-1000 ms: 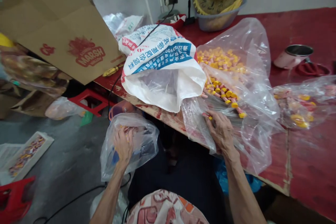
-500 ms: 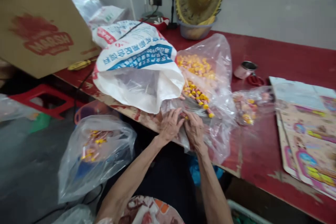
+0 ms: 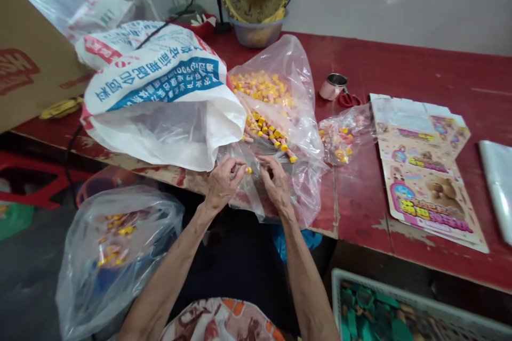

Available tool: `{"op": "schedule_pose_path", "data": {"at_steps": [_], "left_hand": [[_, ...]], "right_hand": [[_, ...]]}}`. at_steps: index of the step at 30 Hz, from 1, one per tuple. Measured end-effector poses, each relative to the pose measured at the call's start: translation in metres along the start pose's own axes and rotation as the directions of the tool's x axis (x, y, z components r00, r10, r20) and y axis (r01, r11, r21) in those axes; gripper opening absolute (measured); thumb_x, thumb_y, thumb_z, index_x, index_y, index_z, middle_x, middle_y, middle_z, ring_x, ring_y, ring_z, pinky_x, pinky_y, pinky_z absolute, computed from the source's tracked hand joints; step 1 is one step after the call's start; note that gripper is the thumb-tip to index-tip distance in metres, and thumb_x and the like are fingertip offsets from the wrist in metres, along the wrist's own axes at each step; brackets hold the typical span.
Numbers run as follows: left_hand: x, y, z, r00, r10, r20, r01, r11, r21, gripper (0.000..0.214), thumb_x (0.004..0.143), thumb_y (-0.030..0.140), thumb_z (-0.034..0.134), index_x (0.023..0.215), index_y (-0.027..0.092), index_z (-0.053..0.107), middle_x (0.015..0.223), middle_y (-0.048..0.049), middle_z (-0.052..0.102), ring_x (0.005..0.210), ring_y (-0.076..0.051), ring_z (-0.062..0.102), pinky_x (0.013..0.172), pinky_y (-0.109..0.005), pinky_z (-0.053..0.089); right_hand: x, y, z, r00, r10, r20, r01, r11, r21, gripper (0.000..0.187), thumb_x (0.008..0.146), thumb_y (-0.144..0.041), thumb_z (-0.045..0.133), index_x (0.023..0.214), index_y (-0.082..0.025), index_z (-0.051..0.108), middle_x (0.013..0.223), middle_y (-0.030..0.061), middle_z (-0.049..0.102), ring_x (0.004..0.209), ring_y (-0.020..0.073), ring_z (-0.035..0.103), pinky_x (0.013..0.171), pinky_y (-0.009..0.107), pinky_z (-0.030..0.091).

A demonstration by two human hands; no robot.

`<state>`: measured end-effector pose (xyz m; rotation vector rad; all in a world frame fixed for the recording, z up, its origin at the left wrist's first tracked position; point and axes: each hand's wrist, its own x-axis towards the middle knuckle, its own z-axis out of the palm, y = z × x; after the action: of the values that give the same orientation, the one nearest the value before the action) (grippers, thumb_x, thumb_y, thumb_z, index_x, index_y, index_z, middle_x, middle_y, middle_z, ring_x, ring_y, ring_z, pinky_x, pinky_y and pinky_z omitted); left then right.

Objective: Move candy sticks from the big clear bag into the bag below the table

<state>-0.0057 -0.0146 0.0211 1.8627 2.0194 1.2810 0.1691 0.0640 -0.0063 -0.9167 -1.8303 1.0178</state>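
My left hand point(image 3: 226, 184) pinches a small yellow-capped pink piece point(image 3: 248, 170) between thumb and fingertips, above the table's front edge. To its right, my right hand point(image 3: 275, 184) is curled with thumb and forefinger a little apart, and nothing shows between them. Under both hands spreads a clear plastic bag point(image 3: 298, 186). Behind them, a pile of like yellow-capped pieces point(image 3: 266, 130) lies on the bag, with more seen through the film. A white woven sack point(image 3: 160, 112) with blue and red print gapes toward me at the left.
Right of the pile lie a small bag of pieces point(image 3: 340, 144), a pink cup point(image 3: 333, 87), red scissors point(image 3: 349, 99) and flat printed cartons point(image 3: 424, 181). A plastic-lined tub point(image 3: 120, 261) stands lower left; a white crate point(image 3: 420, 298) is lower right. A cardboard box point(image 3: 36, 58) leans left.
My hands, close together before, have moved apart, and the yellow-capped piece now shows in my left fingertips. The camera has turned right, bringing the crate and cartons further into view.
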Motion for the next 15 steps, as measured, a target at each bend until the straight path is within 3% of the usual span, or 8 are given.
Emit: {"op": "schedule_pose_path", "data": {"at_steps": [2,5,9,12,15], "left_hand": [[0.001,0.004,0.008,0.999,0.035,0.042,-0.039,0.994,0.104,0.016,0.109,0.029,0.059,0.101,0.022,0.070,0.095,-0.0028,0.068,0.082,-0.017,0.065,0.077,-0.028,0.052],[0.001,0.005,0.028,0.994,0.027,0.110,-0.047,0.982,0.182,0.013,0.106,0.020,0.058,0.095,0.022,0.065,0.091,-0.0028,0.067,0.082,-0.018,0.068,0.073,-0.027,0.050],[0.003,0.007,0.045,0.995,0.046,0.087,-0.061,0.983,0.174,0.010,0.106,0.019,0.058,0.098,0.023,0.063,0.090,-0.0017,0.068,0.081,-0.017,0.069,0.071,-0.027,0.049],[0.002,0.011,0.049,0.997,0.068,0.026,-0.071,0.981,0.178,0.009,0.107,0.021,0.058,0.100,0.023,0.062,0.091,-0.0016,0.069,0.084,-0.017,0.070,0.073,-0.027,0.048],[0.000,0.012,0.055,0.999,0.014,0.052,-0.025,0.977,0.212,0.010,0.103,0.017,0.062,0.097,0.024,0.061,0.088,-0.0012,0.069,0.084,-0.018,0.071,0.070,-0.028,0.046]], "right_hand": [[0.000,0.002,0.001,0.999,0.015,-0.048,-0.016,1.000,-0.024,0.032,0.105,-0.028,0.047,0.122,-0.022,0.073,0.124,0.0106,0.075,0.116,0.0249,0.070,0.106,0.041,0.057],[0.000,0.005,0.004,0.999,-0.022,-0.030,0.021,0.999,-0.044,0.029,0.106,-0.028,0.047,0.116,-0.022,0.074,0.118,0.0107,0.076,0.113,0.0253,0.070,0.105,0.041,0.057],[-0.003,0.005,0.006,0.999,-0.012,-0.037,0.008,0.996,-0.093,0.033,0.112,-0.033,0.043,0.111,-0.023,0.074,0.114,0.0100,0.075,0.108,0.0242,0.070,0.101,0.038,0.057],[-0.007,0.006,0.005,0.990,0.030,-0.139,-0.051,0.988,-0.148,0.037,0.115,-0.040,0.041,0.112,-0.023,0.074,0.111,0.0091,0.075,0.104,0.0237,0.069,0.099,0.038,0.057],[-0.007,0.009,0.003,0.954,0.004,-0.300,-0.073,0.973,-0.220,0.038,0.114,-0.041,0.041,0.119,-0.022,0.073,0.115,0.0106,0.075,0.109,0.0243,0.069,0.102,0.041,0.056]]}}
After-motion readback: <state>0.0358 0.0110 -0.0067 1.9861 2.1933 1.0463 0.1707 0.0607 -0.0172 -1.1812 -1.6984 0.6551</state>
